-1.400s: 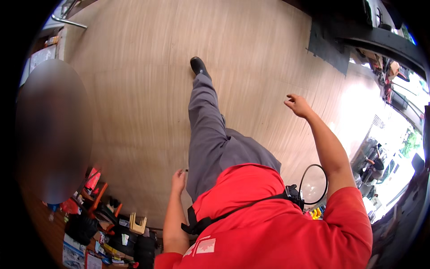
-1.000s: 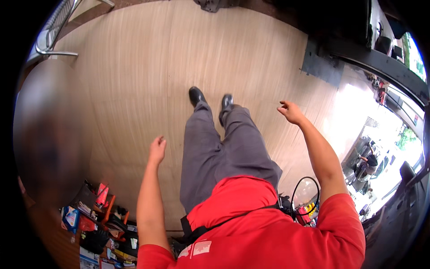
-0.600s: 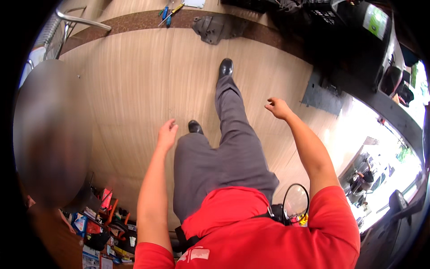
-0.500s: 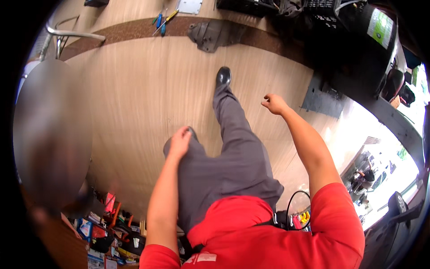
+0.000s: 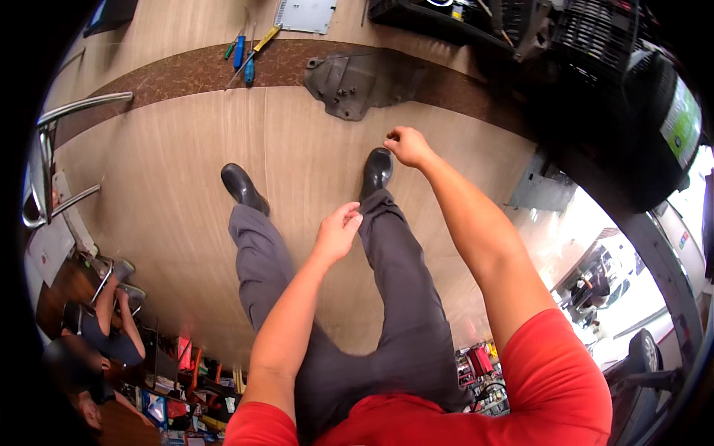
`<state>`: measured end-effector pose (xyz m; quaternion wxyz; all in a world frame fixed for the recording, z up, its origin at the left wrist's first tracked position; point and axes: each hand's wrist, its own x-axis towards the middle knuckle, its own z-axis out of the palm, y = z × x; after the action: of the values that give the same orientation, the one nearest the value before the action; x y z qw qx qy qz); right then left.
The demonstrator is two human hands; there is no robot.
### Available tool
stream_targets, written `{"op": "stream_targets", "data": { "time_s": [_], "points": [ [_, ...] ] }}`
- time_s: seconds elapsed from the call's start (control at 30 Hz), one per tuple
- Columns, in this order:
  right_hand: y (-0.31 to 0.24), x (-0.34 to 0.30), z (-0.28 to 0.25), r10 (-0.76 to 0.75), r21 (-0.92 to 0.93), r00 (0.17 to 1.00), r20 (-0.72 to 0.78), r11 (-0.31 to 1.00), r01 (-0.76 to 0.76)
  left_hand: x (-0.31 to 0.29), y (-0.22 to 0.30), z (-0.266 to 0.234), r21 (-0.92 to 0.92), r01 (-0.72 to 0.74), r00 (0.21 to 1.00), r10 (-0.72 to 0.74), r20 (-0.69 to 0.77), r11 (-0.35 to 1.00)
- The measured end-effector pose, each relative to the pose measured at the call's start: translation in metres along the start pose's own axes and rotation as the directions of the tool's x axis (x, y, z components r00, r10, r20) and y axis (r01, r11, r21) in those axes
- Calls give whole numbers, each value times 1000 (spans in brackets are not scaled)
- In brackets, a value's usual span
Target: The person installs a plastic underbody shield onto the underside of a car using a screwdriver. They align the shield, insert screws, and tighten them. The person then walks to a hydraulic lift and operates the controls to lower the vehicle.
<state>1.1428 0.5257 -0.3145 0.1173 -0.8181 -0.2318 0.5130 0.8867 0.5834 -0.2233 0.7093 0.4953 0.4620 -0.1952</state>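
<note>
My left hand [image 5: 338, 233] hangs in front of my right knee, its fingers loosely bent and slightly apart, with nothing seen in them. Beyond it, my right hand [image 5: 409, 146] is raised beside the toe of my right boot. Its fingers are half curled with a small gap at the thumb, and no object shows there. A dark, flat plastic panel [image 5: 357, 82] with small holes lies on the floor ahead and is nearest to my right hand. Several screwdrivers lie to its left, among them a yellow-handled one [image 5: 266, 39] and a blue-handled one [image 5: 239, 52].
A metal plate [image 5: 306, 15] lies at the far edge. Black crates [image 5: 595, 44] and dark parts crowd the far right. A bent chrome tube frame [image 5: 85, 106] stands at left. Another person [image 5: 111, 320] sits at lower left, beside crowded shelves [image 5: 178, 401].
I have stepped forward; both boots now show, and the panel and screwdrivers appear nearer. Both hands have swung inward. The blurred shape at left is gone, and a seated person shows at lower left.
</note>
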Motion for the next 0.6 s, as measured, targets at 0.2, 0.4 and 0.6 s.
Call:
{"op": "stream_targets", "data": {
  "time_s": [0.2, 0.4, 0.6],
  "points": [
    [-2, 104, 45, 0, -10, 987, -162, 1000, -2, 50, 24, -56, 296, 62, 997, -70, 14, 953],
    [-21, 173, 73, 34, -2, 880, -474, 999, -40, 62, 39, -72, 172, 22, 996, -37, 84, 985],
    [-39, 188, 100, 146, 37, 865, -481, 988, -147, 64, 50, -92, 227, 97, 988, -122, 98, 969]
  ]
}}
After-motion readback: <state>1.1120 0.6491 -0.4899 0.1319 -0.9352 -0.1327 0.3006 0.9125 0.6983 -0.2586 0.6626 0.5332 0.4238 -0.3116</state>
